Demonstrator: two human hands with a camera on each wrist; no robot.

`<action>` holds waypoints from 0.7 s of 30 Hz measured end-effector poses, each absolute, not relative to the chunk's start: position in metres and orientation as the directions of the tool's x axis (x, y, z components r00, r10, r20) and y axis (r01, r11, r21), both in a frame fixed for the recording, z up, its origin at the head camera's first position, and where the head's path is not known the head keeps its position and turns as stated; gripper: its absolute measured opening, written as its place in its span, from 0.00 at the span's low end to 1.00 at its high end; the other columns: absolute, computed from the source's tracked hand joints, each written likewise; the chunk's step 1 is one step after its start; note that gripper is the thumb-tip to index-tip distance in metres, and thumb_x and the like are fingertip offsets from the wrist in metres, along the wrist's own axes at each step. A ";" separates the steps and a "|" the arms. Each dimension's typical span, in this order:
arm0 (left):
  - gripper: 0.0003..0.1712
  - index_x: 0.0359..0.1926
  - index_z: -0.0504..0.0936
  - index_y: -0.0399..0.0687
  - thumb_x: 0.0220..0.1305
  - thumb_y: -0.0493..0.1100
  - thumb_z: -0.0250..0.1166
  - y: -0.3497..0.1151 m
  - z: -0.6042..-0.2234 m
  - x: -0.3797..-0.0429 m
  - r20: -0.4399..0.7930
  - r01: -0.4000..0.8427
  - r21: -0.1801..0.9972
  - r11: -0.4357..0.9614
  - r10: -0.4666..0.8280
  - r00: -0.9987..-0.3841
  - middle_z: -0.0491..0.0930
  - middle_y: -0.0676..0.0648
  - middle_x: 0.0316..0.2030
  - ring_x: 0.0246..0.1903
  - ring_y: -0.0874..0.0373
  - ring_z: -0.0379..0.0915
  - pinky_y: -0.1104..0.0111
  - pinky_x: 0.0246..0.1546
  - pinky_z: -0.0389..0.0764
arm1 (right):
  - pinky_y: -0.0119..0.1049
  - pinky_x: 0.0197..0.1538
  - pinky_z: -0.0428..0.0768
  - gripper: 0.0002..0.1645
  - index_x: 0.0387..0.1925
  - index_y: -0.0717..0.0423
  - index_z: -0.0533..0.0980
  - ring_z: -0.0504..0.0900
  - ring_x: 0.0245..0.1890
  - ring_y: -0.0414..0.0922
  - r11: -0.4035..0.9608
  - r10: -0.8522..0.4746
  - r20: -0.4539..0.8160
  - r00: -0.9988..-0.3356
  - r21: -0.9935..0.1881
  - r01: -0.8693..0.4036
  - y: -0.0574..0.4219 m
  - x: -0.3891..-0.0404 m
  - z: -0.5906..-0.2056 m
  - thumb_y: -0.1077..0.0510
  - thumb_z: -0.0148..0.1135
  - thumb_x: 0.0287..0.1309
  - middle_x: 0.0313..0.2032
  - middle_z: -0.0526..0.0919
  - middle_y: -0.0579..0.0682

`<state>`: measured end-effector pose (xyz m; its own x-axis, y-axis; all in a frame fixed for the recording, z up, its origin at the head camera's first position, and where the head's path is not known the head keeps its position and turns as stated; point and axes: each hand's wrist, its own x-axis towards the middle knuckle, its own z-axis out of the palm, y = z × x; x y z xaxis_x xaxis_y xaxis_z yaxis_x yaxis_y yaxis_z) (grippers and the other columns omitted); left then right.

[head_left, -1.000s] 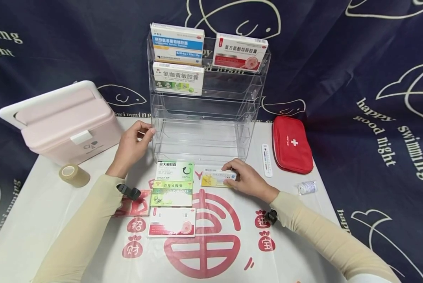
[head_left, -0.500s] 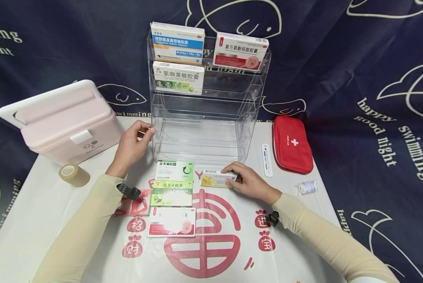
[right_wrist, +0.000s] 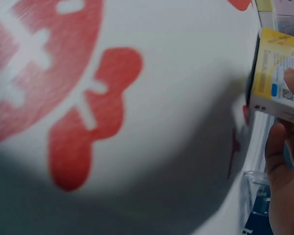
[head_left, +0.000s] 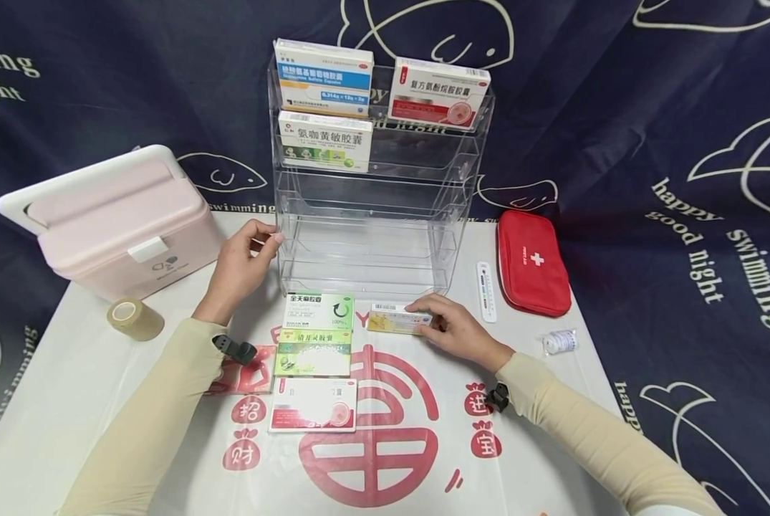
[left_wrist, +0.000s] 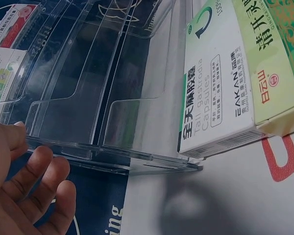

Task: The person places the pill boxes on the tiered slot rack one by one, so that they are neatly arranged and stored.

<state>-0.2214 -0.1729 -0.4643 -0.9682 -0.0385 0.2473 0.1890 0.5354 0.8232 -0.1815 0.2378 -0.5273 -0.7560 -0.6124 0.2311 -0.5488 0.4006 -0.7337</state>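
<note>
My left hand [head_left: 238, 264] pinches the left side edge of a clear acrylic display rack [head_left: 365, 276], thumb and fingers on either side of the panel in the left wrist view. At the rack's front right, my right hand [head_left: 457, 330] holds a small yellow-and-white medicine box [head_left: 394, 321] by its right end. The right wrist view shows the thumb across the face of that box [right_wrist: 272, 73]. Left of it lie a white-and-green capsule box [head_left: 318, 310], a light green box [head_left: 312, 353] and a red-and-white box [head_left: 314, 405], in a column.
Three medicine boxes stand in the rack's upper tiers, including a blue-and-white one [head_left: 323, 79]. A pink medicine case [head_left: 127, 229] and tan tape roll [head_left: 135, 319] are at left. A red first-aid pouch [head_left: 533, 262], thermometer card [head_left: 485, 292] and small wrapped bottle [head_left: 559, 342] are at right.
The yellow-and-white box has tipped so more of its barcode side shows, and it has shifted slightly toward the rack with my right hand. My left hand has stayed at the rack.
</note>
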 end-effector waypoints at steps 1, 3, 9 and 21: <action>0.18 0.53 0.79 0.40 0.75 0.50 0.61 -0.173 -0.464 -0.221 0.248 0.189 0.824 0.534 -0.039 -0.968 0.82 0.40 0.44 0.41 0.46 0.76 0.55 0.46 0.74 | 0.35 0.30 0.77 0.25 0.59 0.47 0.79 0.74 0.29 0.41 0.399 -0.612 0.228 -0.757 -0.737 -0.545 0.239 -0.182 -0.529 0.65 0.72 0.61 0.53 0.81 0.44; 0.18 0.53 0.79 0.40 0.76 0.50 0.61 -0.173 -0.464 -0.221 0.247 0.189 0.824 0.534 -0.039 -0.968 0.82 0.40 0.44 0.41 0.46 0.76 0.56 0.46 0.74 | 0.36 0.31 0.77 0.27 0.61 0.47 0.79 0.74 0.30 0.42 0.398 -0.611 0.217 -0.761 -0.747 -0.532 0.241 -0.182 -0.530 0.64 0.72 0.61 0.53 0.81 0.44; 0.19 0.53 0.79 0.40 0.75 0.51 0.61 -0.174 -0.465 -0.222 0.243 0.187 0.827 0.530 -0.038 -0.969 0.82 0.40 0.44 0.40 0.46 0.77 0.56 0.45 0.74 | 0.35 0.33 0.77 0.29 0.64 0.46 0.77 0.75 0.32 0.44 0.413 -0.610 0.194 -0.769 -0.750 -0.516 0.242 -0.181 -0.530 0.63 0.71 0.62 0.54 0.80 0.43; 0.18 0.53 0.79 0.41 0.75 0.50 0.61 -0.175 -0.465 -0.223 0.243 0.186 0.832 0.522 -0.043 -0.969 0.82 0.41 0.44 0.42 0.48 0.76 0.56 0.46 0.74 | 0.36 0.34 0.79 0.30 0.64 0.48 0.77 0.76 0.32 0.43 0.412 -0.589 0.236 -0.773 -0.736 -0.538 0.242 -0.182 -0.532 0.65 0.72 0.61 0.56 0.79 0.44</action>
<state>-0.2229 -0.1748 -0.4646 -0.9692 -0.0426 0.2428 0.1855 0.5223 0.8323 -0.1818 0.2418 -0.5322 -0.7730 -0.5889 0.2359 -0.5380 0.4115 -0.7357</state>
